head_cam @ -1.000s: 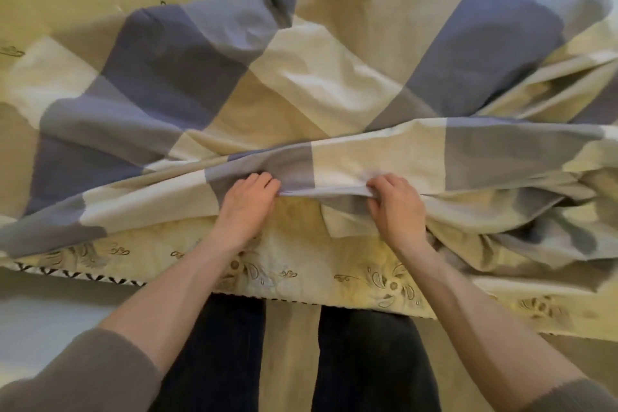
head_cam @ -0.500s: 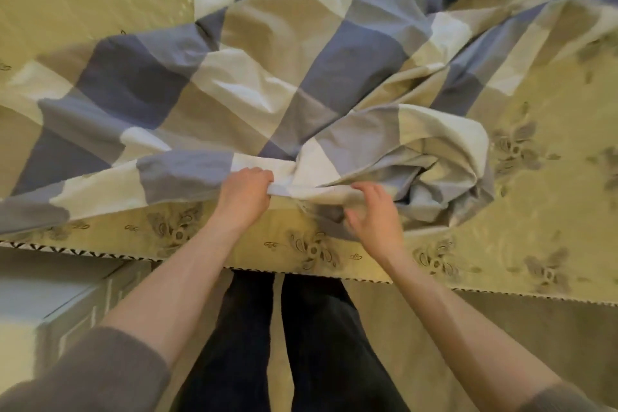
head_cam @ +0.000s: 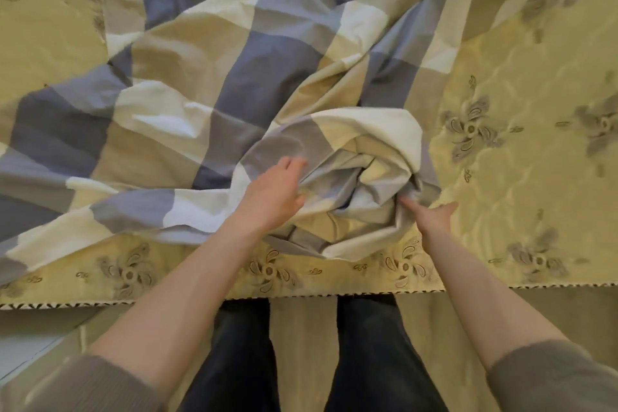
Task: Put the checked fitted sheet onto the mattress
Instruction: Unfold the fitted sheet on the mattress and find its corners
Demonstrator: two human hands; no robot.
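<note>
Lying crumpled across the yellow quilted mattress (head_cam: 521,177), the checked fitted sheet (head_cam: 207,84) is seen in the head view, bunched into a wad by the near edge. The left hand (head_cam: 272,192) is laid on the wad, fingers nearly straight, blurred. The right hand (head_cam: 433,216) is pushed into its folds; fingertips hidden, grip cannot be told.

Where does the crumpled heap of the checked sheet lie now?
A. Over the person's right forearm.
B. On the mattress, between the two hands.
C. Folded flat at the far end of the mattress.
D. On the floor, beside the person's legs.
B: the sheet is bunched into a heap on the mattress, near its front edge, with the left hand at one side and the right hand at the other.
</note>
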